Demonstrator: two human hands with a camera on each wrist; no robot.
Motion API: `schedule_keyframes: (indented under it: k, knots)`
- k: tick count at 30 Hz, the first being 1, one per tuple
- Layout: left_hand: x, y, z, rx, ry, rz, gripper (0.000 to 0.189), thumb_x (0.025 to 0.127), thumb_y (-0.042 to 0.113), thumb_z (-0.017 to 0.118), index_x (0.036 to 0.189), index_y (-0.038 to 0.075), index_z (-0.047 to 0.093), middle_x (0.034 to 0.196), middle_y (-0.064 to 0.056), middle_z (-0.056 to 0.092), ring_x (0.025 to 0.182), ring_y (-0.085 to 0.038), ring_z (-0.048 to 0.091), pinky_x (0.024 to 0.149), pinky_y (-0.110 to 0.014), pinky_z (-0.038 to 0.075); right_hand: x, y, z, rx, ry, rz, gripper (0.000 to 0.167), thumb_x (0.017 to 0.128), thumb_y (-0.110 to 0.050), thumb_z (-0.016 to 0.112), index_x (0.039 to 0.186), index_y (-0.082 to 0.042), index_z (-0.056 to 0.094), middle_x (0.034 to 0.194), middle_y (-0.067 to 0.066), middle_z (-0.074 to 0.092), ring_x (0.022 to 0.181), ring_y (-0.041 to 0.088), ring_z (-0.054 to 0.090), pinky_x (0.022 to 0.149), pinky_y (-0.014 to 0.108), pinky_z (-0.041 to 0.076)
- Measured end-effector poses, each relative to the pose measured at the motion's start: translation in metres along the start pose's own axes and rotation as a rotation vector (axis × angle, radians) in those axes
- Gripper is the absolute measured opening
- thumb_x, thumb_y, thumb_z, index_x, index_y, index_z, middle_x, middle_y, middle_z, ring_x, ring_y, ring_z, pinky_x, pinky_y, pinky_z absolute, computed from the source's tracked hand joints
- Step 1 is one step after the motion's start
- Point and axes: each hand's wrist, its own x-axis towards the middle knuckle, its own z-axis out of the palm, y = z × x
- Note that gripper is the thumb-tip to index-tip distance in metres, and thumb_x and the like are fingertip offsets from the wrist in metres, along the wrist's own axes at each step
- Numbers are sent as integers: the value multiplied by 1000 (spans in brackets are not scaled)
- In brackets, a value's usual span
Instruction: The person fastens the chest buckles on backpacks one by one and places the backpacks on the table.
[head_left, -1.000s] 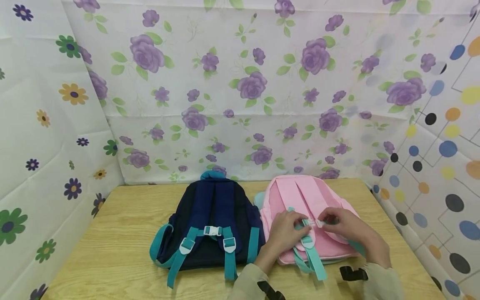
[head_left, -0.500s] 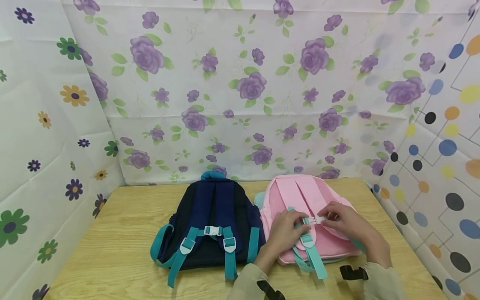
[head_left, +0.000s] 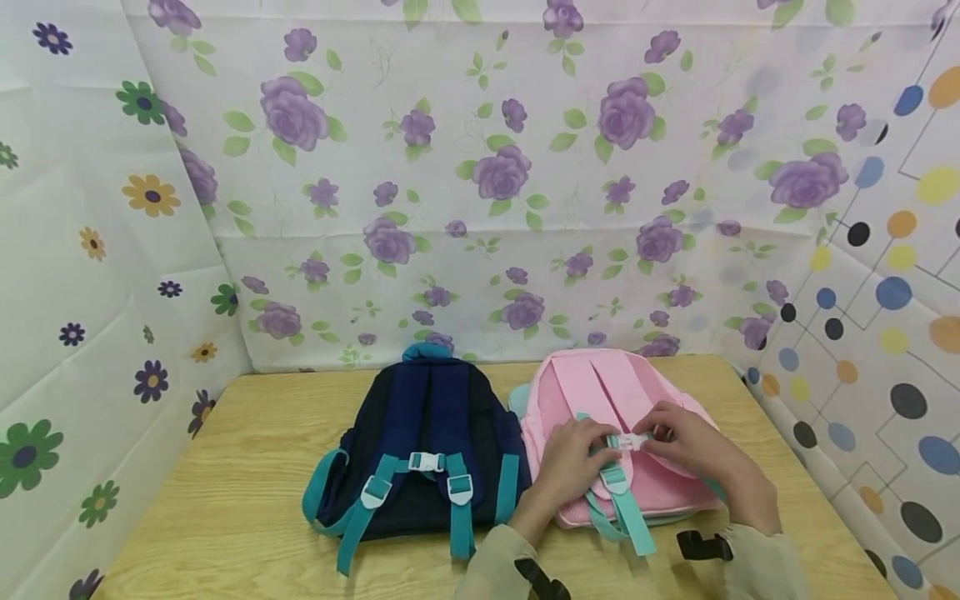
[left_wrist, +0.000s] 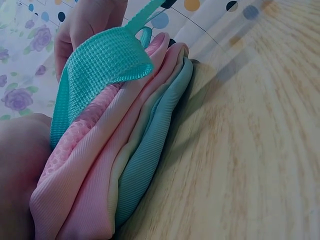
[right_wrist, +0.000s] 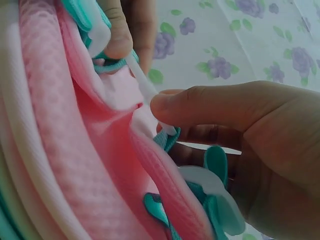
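A pink backpack (head_left: 577,392) with mint-green webbing lies on its front, straps up, at the right of the table. Across its shoulder straps runs a chest strap with a white side-release buckle (head_left: 628,442), whose two halves are together. My left hand (head_left: 572,458) pinches the buckle's left end and webbing between thumb and fingers. At the other end, my right hand (head_left: 693,443) pinches the buckle, the thumb on top in the right wrist view. A loop of green webbing (left_wrist: 102,65) covers part of the left wrist view.
To the left lies a navy backpack (head_left: 408,400) with teal straps, its white chest buckle (head_left: 426,462) fastened. Both bags rest on a wooden table (head_left: 232,483). Flowered and dotted sheets hang behind and at the sides.
The two buckle halves, apart a second ago, have come together as my right hand moved slightly left. My left hand has stayed nearly still.
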Motion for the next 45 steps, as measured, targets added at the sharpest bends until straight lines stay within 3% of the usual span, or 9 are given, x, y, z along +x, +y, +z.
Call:
schedule_keyframes:
  k: [7,20,25,35,45]
  knots:
    - [1,-1,2,45,-15,18,31,94,46,65,120,32,70,92,16,61,83,0,47,78,-20,37,3,-8,5,-48,-7,5,14,89,-9,71,102,-15,72,93,-5,60,77,2,48,68,23,46]
    - [7,-2,4,70,-20,17,30,93,44,66,121,33,70,97,17,65,86,0,49,78,-20,37,6,0,15,-79,38,-13,14,89,-8,71,102,-13,74,90,-6,61,75,3,48,68,23,46]
    - [10,-2,4,97,-28,22,29,93,44,66,120,33,70,99,17,67,86,-1,50,78,-21,38,7,1,15,-69,46,-23,15,89,-5,70,102,-11,74,92,-5,63,75,2,49,68,24,47]
    - [14,-3,4,80,-8,16,31,89,46,70,117,31,73,88,17,64,79,0,47,71,-17,33,11,3,17,-18,19,-28,18,90,-8,71,108,-5,74,95,2,66,77,1,52,71,23,50]
    - [14,2,4,82,-39,-15,31,90,44,71,117,32,73,90,19,66,79,1,49,75,-20,37,9,6,18,1,16,5,19,89,-8,72,108,-6,74,96,2,65,80,4,53,73,25,51]
